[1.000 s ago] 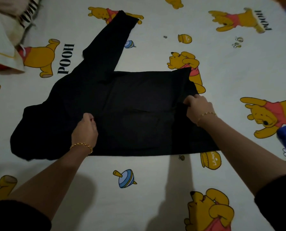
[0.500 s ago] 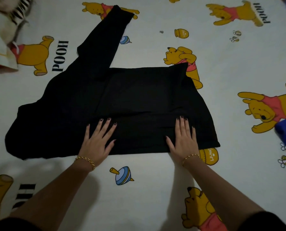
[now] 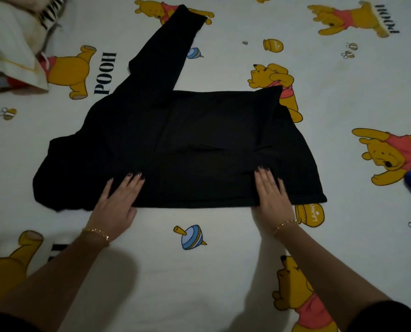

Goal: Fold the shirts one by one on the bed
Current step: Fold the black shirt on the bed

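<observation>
Shirt (image 3: 199,144) is part folded on the bed (image 3: 223,271); 1 sleeve (image 3: 168,44) remains out. Left hand (image 3: 118,200) and right hand (image 3: 271,197) press it, fingers flat.

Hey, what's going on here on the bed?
A person is folding a black shirt on a bed covered with a cartoon-bear sheet. The left hand and the right hand both press flat on the shirt's near edge. The shirt's right side looks folded in over the body, while one long sleeve lies stretched out toward the far side, not yet folded.
</observation>
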